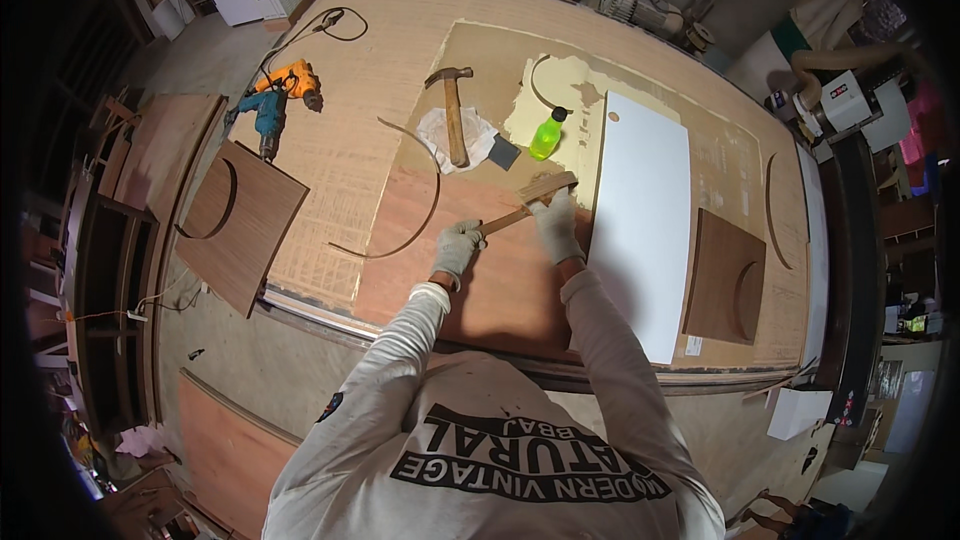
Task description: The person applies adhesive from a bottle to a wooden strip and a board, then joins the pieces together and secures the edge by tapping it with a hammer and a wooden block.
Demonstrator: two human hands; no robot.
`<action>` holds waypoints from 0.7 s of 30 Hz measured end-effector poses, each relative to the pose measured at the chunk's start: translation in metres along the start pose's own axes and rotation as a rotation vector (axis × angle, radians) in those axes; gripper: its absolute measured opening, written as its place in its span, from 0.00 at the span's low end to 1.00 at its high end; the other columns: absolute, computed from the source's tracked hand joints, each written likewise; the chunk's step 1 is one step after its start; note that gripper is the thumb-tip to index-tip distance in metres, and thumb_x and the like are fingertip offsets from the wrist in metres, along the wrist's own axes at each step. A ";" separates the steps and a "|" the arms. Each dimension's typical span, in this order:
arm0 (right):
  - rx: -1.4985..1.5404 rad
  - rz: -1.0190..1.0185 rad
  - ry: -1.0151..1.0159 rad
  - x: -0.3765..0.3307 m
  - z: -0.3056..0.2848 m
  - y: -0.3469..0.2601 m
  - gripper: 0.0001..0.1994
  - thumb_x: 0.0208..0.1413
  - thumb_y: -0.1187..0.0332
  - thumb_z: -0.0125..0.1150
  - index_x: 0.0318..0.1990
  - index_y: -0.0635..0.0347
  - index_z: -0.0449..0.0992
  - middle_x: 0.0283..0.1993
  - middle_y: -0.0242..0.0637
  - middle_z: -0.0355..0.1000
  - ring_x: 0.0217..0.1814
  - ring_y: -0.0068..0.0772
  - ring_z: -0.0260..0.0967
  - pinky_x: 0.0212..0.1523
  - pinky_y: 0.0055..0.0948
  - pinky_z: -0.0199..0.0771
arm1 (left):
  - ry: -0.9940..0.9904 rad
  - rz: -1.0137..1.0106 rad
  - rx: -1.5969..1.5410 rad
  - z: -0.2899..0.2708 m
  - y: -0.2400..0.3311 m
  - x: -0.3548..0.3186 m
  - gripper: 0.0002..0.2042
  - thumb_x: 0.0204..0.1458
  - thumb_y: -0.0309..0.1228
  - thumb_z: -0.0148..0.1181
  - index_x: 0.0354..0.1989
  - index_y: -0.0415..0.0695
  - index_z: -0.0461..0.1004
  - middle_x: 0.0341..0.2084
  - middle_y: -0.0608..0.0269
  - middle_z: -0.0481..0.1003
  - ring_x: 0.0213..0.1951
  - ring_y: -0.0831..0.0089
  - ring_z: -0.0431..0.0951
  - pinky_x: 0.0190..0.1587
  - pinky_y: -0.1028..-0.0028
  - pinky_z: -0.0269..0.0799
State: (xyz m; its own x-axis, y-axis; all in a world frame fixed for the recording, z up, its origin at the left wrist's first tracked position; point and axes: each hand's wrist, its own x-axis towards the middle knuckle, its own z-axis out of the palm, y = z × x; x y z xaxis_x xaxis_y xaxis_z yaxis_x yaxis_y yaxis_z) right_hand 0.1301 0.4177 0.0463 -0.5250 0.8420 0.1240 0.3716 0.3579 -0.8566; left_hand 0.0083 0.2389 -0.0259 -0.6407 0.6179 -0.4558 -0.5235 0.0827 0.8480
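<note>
A brown wood-coloured edging strip (507,221) stretches between my two gloved hands, above a reddish-brown board (400,240). My left hand (458,248) pinches its lower left end. At the upper right end, where the strip looks looped or coiled, my right hand (556,225) is closed on it. Beyond my hands lie a claw hammer (454,125) on a crumpled white cloth (478,145), a dark square pad (504,152) and a bright green bottle (546,137) with a black cap. A loose curved strip (437,195) rests left of my left hand.
Right of my hands lies a white panel (640,230), then a brown panel (722,280) with a curved strip. Another brown panel (255,230) overhangs the left table edge. Near it rest a teal drill (268,118) and an orange drill (296,82) with a cord.
</note>
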 end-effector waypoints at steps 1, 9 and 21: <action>-0.040 -0.005 0.013 0.002 -0.003 0.003 0.34 0.50 0.65 0.79 0.61 0.66 0.67 0.52 0.52 0.79 0.51 0.52 0.80 0.52 0.41 0.80 | -0.003 -0.004 0.009 -0.001 0.000 0.002 0.16 0.56 0.16 0.61 0.54 0.26 0.77 0.34 0.53 0.82 0.27 0.71 0.82 0.30 0.76 0.79; 0.087 0.100 -0.165 -0.019 0.031 -0.018 0.37 0.48 0.61 0.80 0.63 0.67 0.68 0.53 0.56 0.79 0.55 0.56 0.79 0.55 0.44 0.79 | 0.022 0.018 0.022 -0.002 -0.005 0.005 0.16 0.56 0.18 0.60 0.53 0.26 0.79 0.31 0.56 0.82 0.27 0.74 0.81 0.30 0.76 0.77; -0.027 0.143 -0.062 -0.008 0.015 -0.005 0.33 0.48 0.60 0.79 0.58 0.65 0.71 0.51 0.58 0.79 0.55 0.59 0.78 0.54 0.46 0.79 | 0.032 0.101 0.234 -0.001 0.006 0.007 0.12 0.55 0.25 0.64 0.46 0.35 0.85 0.26 0.59 0.83 0.29 0.76 0.83 0.34 0.73 0.77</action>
State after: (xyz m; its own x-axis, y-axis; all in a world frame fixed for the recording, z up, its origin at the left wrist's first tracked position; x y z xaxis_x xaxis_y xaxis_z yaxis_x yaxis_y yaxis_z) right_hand 0.1213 0.4028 0.0425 -0.5112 0.8589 -0.0302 0.4657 0.2473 -0.8497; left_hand 0.0004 0.2425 -0.0244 -0.7023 0.6076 -0.3709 -0.3143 0.2029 0.9274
